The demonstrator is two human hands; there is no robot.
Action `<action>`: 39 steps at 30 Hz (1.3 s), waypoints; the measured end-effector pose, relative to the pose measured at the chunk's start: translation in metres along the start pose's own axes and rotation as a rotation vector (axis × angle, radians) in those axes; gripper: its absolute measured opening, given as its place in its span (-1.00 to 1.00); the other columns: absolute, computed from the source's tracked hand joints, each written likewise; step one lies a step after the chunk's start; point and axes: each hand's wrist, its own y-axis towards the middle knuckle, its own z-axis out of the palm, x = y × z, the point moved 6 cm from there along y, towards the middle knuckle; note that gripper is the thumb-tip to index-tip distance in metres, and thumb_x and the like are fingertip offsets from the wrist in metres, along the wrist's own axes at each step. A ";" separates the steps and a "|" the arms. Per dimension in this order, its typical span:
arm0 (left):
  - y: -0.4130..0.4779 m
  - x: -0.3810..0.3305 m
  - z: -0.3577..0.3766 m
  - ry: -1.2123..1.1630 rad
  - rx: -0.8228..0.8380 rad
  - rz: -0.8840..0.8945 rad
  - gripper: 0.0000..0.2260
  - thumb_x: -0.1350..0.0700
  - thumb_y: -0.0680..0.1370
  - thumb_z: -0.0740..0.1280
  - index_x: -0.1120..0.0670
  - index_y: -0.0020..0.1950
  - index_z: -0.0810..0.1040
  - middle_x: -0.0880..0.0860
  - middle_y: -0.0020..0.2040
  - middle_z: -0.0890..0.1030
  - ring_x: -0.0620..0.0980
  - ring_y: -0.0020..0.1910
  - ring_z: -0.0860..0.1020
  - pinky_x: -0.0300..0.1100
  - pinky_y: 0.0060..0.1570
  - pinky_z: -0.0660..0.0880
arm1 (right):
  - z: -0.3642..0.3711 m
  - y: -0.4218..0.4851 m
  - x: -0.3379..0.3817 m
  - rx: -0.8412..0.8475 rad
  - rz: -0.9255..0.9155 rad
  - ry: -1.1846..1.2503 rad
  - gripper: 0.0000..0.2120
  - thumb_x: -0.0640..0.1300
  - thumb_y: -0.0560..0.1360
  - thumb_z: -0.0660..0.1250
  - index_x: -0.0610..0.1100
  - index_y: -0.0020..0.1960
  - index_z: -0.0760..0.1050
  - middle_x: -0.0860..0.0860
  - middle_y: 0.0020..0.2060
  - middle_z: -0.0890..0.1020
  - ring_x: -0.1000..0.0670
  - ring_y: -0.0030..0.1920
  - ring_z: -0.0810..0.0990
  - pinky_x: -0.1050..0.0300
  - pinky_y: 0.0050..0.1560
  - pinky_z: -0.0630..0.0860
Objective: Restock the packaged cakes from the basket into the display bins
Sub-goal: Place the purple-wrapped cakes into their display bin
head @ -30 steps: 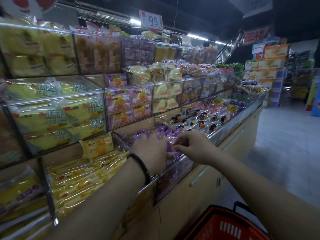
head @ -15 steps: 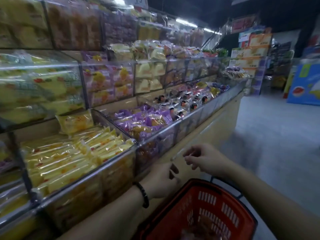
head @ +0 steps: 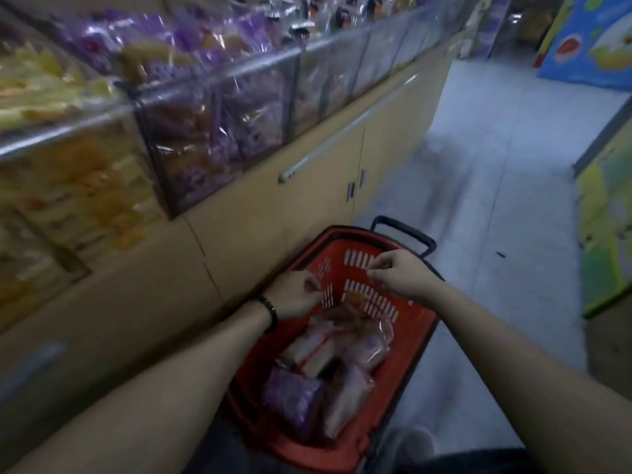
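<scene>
Basket [head: 415,340]: set on the floor at 6 o'clock, just beside the counter [head: 260,213]; this is judged to keep stock within reach of the bins.
Packaged cakes [head: 318,354]: heaped inside the basket, with a purple pack [head: 290,398] nearest the person.
Left hand [head: 294,295]: held over the basket's 9 o'clock rim, fingers loosely curled, nothing gripped.
Right hand [head: 400,271]: held over the 12 o'clock wall, fingertips drawn together, nothing seen between them.
Cakes from hands: at 6 o'clock, lower, untouched.
Display bins [head: 212,131]: at 10 o'clock, above the counter.
</scene>
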 end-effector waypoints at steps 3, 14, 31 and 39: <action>0.012 0.019 0.039 0.123 0.175 -0.009 -0.66 -0.06 0.59 0.42 0.10 0.28 0.64 0.11 0.25 0.67 0.12 0.26 0.60 -0.15 0.16 0.50 | 0.028 0.017 -0.039 0.027 0.078 -0.011 -0.91 -0.12 0.56 0.46 -0.04 -0.12 0.69 -0.05 -0.25 0.73 -0.09 -0.25 0.71 0.03 -0.27 0.63; -0.019 0.066 0.127 0.496 0.532 -0.025 -0.43 -0.23 0.52 0.46 0.13 0.36 0.56 0.20 0.31 0.62 0.20 0.28 0.60 -0.07 0.17 0.52 | 0.143 0.021 -0.042 0.503 -0.025 -0.461 -0.78 0.08 0.49 0.53 -0.05 -0.02 0.72 0.02 -0.17 0.67 -0.03 -0.08 0.64 0.12 -0.04 0.57; -0.007 0.046 0.092 0.361 0.637 -0.187 -0.71 0.12 0.57 0.35 0.25 0.22 0.64 0.15 0.02 0.70 0.15 -0.02 0.70 -0.13 -0.11 0.60 | 0.070 0.033 -0.057 0.251 0.078 -0.151 -0.83 -0.05 0.63 0.40 -0.11 -0.07 0.67 -0.12 -0.19 0.73 -0.13 -0.16 0.73 -0.10 -0.09 0.70; -0.008 0.032 0.028 -0.087 0.306 -0.137 -0.80 0.26 0.52 0.38 0.03 0.10 0.59 0.05 -0.17 0.61 -0.05 -0.32 0.55 -0.25 -0.36 0.45 | 0.054 0.029 -0.025 0.220 0.034 0.176 -0.76 -0.03 0.59 0.46 -0.10 0.22 0.62 -0.06 0.00 0.73 -0.08 -0.06 0.74 -0.04 -0.09 0.66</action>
